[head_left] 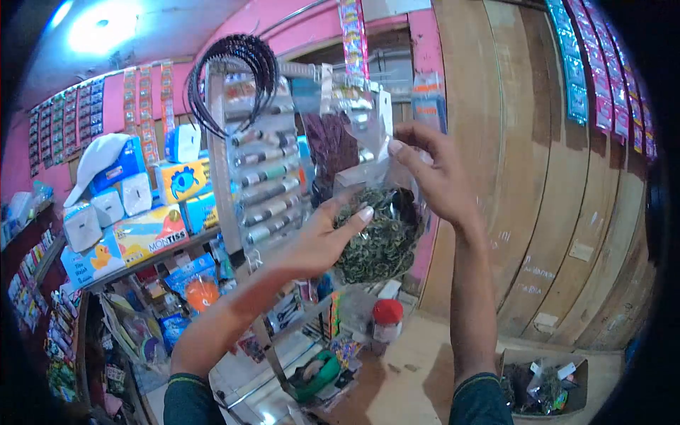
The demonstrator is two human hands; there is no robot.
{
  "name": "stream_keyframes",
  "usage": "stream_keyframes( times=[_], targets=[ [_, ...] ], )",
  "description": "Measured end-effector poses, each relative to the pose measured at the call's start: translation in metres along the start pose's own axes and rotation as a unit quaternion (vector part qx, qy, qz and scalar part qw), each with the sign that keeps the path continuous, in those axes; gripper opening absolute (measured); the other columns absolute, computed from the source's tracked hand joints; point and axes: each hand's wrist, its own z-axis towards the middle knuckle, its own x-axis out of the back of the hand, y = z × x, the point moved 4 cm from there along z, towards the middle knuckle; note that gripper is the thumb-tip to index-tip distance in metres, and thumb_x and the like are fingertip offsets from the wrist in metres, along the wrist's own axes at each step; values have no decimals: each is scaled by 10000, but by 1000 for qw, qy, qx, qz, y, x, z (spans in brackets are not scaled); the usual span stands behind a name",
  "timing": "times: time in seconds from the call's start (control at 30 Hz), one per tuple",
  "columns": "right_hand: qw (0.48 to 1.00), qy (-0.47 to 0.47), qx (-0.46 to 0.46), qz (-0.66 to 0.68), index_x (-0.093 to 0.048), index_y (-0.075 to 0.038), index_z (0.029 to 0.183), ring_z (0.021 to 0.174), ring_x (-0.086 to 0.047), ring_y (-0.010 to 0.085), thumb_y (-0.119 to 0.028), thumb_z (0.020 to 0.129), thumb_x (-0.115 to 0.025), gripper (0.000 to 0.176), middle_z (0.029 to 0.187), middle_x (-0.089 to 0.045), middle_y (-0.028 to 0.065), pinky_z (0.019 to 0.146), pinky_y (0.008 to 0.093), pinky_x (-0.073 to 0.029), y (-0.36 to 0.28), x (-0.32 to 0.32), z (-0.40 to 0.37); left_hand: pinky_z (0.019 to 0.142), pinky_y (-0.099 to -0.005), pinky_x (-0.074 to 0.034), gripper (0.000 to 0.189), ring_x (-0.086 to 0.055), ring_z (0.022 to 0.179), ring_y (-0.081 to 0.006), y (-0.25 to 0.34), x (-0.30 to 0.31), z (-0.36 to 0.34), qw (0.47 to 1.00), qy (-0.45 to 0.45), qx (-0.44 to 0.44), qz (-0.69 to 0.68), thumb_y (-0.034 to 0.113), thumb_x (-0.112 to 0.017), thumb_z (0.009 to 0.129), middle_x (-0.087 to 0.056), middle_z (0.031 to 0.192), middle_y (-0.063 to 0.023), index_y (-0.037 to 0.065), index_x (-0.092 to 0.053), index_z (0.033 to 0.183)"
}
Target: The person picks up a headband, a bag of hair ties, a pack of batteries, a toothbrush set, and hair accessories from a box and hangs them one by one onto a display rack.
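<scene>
A clear plastic bag of dark green, dried-looking leafy stuff (375, 248) hangs in front of the display rack. My left hand (319, 241) grips its left side, the thumb lying across the front and the other fingers hidden behind. Higher up, my right hand (443, 177) is closed in a pinch at the bag's clear top, beside a white tag (385, 113) on the rack. Just behind the bag hangs a dark purple packet (331, 145). Whether the bag's top is on a hook is hard to make out.
Thin black hoops (237, 78) hang from the rack post at left, above rolled packets (269, 188). Tissue packs (152, 230) fill a shelf. Below are a red-lidded jar (387, 322), a green tape dispenser (315, 375) and an open box (577, 375). A plank wall (524, 212) stands right.
</scene>
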Motion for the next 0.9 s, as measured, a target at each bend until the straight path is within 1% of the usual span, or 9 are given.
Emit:
stream_keyframes(
  times=[0.07,0.17,0.27,0.3,0.37,0.47,0.5,0.6,0.9],
  targets=[
    [996,-18,-13,85,-653,66,1066,887,-640,136,-214,953,-641,302,954,-699,81,800,289,-494,7,-3,28,1127,-343,-316,570,-458,1292,-203,2,12,19,999,15,-39,8,308,-554,1023,-535,1391,-155,-24,-403,1460],
    [993,3,-47,108,-654,48,1074,879,-613,102,-214,947,-672,291,937,-671,26,809,275,-487,30,0,66,1080,-323,-365,554,-494,1225,-172,-4,23,54,999,24,-32,-26,312,-585,1008,-560,1357,-122,-18,-449,1433],
    [989,26,-69,129,-658,44,1055,787,-600,94,-224,933,-688,296,847,-671,14,735,263,-476,55,3,98,1031,-318,-400,520,-526,1145,-158,-20,34,98,997,41,-63,-21,308,-596,1004,-599,1285,-91,-13,-485,1398],
    [991,44,-68,111,-662,45,1053,759,-592,93,-205,927,-688,281,825,-668,10,709,260,-470,63,3,108,965,-295,-439,472,-547,1077,-111,-11,32,104,997,57,-51,-15,294,-613,995,-615,1217,-20,39,-519,1382],
    [992,80,-65,72,-669,49,1048,702,-577,89,-165,914,-689,253,779,-662,3,657,253,-460,85,0,128,974,-304,-429,450,-549,1072,-128,-7,29,125,994,67,-73,-37,284,-600,1000,-627,1196,-38,9,-534,1350],
    [983,170,-52,47,-716,4,1059,729,-628,130,-190,826,-729,304,766,-687,88,645,317,-489,153,-12,164,957,-314,-433,421,-551,1033,-137,-20,35,163,993,76,-72,-49,253,-598,994,-639,1155,-50,-29,-557,1305],
    [982,164,-92,27,-720,-30,1102,742,-658,176,-181,804,-718,334,789,-700,128,692,341,-509,148,-10,165,959,-316,-431,429,-550,1034,-139,-20,37,174,995,73,-59,-39,252,-598,993,-640,1155,-56,-31,-551,1311],
    [977,202,-71,-23,-717,-28,1119,719,-657,197,-175,812,-703,340,778,-696,125,704,350,-513,155,-13,174,960,-321,-429,448,-552,1031,-146,-26,39,188,994,103,-38,-28,251,-597,992,-643,1151,-74,-40,-535,1326],
    [978,209,-31,3,-718,-26,1126,680,-639,201,-156,834,-683,321,760,-683,120,689,356,-506,155,-12,171,948,-334,-440,471,-575,1013,-180,-32,38,196,993,106,-48,-22,269,-599,990,-661,1126,-115,-68,-531,1312]
  ],
)
